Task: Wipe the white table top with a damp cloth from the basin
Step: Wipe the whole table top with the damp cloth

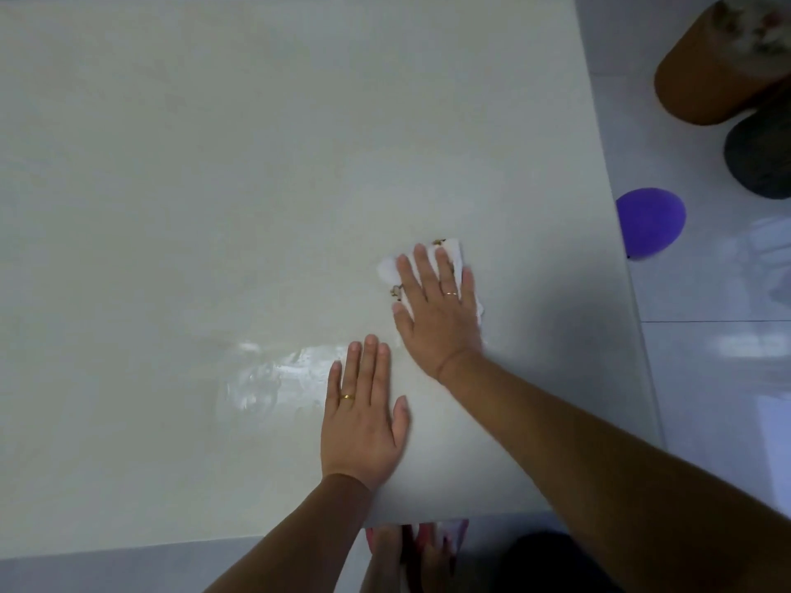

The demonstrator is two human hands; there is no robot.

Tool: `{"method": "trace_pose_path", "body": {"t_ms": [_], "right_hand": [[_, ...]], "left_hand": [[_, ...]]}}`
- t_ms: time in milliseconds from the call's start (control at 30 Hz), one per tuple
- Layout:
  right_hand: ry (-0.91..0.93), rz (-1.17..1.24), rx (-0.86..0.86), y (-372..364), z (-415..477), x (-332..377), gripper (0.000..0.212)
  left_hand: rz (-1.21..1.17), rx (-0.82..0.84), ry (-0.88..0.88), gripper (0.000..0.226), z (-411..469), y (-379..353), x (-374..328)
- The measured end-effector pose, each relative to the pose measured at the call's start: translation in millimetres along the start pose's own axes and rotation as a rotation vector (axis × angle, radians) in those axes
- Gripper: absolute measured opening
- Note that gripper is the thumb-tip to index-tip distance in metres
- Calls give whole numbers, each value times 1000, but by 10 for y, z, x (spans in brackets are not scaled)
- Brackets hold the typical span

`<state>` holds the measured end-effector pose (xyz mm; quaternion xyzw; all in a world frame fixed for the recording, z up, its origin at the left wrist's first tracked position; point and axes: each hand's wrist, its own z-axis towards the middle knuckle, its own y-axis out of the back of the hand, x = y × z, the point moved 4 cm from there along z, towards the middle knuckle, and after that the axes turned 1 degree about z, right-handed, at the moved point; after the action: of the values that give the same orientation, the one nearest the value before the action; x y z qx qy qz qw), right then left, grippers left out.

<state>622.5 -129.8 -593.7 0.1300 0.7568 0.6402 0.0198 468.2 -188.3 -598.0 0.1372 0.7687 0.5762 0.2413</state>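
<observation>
The white table top [214, 186] stretches far past both sets of fingertips. A shiny wet smear [274, 370] lies just left of the left fingers. The right hand [436, 314] lies palm down, its straight, spread fingers pressing on the cloth without curling round it. The left hand [364, 417] rests flat on the table, fingers straight and close together. The white cloth [387, 269], marked with brown, sits under the right fingers, its edges showing past the fingertips. A purple balloon [650, 224] lies on the floor, well right of the right fingers
</observation>
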Motion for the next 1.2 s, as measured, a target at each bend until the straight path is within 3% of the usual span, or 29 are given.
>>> {"method": "trace_pose_path", "body": {"t_ms": [67, 100, 200, 300, 367, 433, 567, 633, 700, 800, 867, 933, 1033, 1100, 1200], "right_hand": [[176, -52, -8, 76, 54, -279, 58], [177, -90, -24, 113, 94, -471, 57], [-194, -46, -51, 221, 267, -936, 60], [-586, 63, -85, 141, 360, -701, 59], [-482, 74, -72, 65, 388, -269, 61], [-183, 16, -32, 28, 341, 50, 62], [266, -97, -24, 140, 480, -310, 58], [161, -117, -31, 219, 704, -742, 56], [-161, -42, -63, 289, 872, -1048, 57], [-529, 68, -112, 261, 996, -790, 59], [-395, 58, -80, 198, 1037, -388, 61], [-62, 19, -12, 175, 1012, -181, 61], [275, -85, -1, 291, 1121, -538, 59], [169, -137, -16, 359, 1295, -942, 58], [-245, -31, -55, 429, 1489, -1215, 58]], "left_hand": [[-18, 13, -4, 67, -1, 17, 2], [-23, 16, -6, 67, 1, 25, -4], [-29, 14, -5, 67, 8, 44, -17], [-16, 28, 0, 67, 10, 54, -32], [-15, 28, 8, 67, 12, 73, -41], [-14, 35, 11, 67, 13, 85, -53], [-45, 14, 0, 67, 23, 81, -45], [-71, -5, -8, 66, 15, 77, -42], [-111, -27, -19, 65, 12, 86, -42], [-120, -50, -25, 64, 173, 145, -78], [-107, -62, -22, 63, 412, 233, -133], [-90, -82, -24, 61, 724, 335, -183], [-55, -124, -32, 62, 1239, 475, -234], [-40, -110, -30, 64, 1553, 509, -247], [1, -55, 11, 69, 1802, 416, -213]]}}
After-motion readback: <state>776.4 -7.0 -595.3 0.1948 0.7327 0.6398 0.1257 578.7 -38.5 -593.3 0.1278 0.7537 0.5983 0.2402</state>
